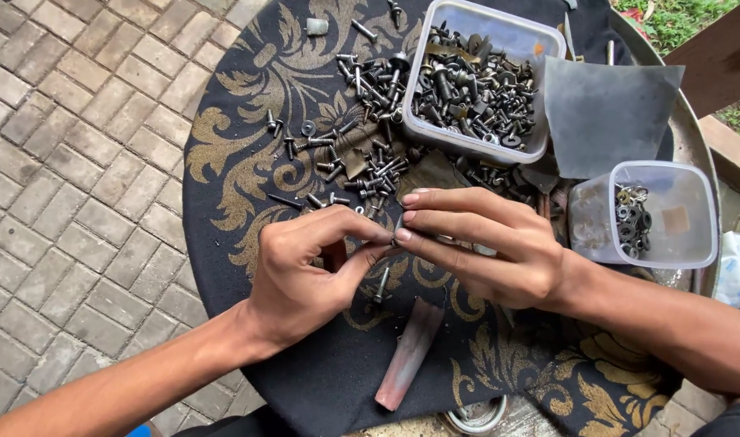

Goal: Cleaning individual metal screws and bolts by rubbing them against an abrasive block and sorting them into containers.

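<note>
Nearest me, at the near edge of the table (pixel 321 380), a reddish-brown strip (pixel 410 352) lies flat on the black cloth with gold scrollwork (pixel 224 154). It is apart from both hands.

Just beyond it my left hand (pixel 301 275) and right hand (pixel 491 243) meet fingertip to fingertip. Both sets of fingers are narrowed to a pinch on one small dark fastener (pixel 395 239), held above the cloth at about the middle of the table. I cannot tell whether it is a nut, a washer or a screw head; the fingertips cover most of it. A single screw (pixel 381 285) lies directly beneath the pinch.

Risk one, in my judgement: the piece is small and gripped only at the tips, so a slip would drop it onto the dark patterned cloth, where it would be hard to pick out.

Beyond the hands, a loose heap of screws (pixel 362 162) spreads toward the far edge. Risk two: a dropped piece could fall among these and be lost.

Farther still, a white tub of mixed hardware (pixel 475 81) sits at the far edge, a grey sheet (pixel 604 113) beside it, and a clear tub with washers (pixel 653 214) at the right edge. Risk three: my right forearm passes near the clear tub, and a careless sweep could knock it off.
</note>
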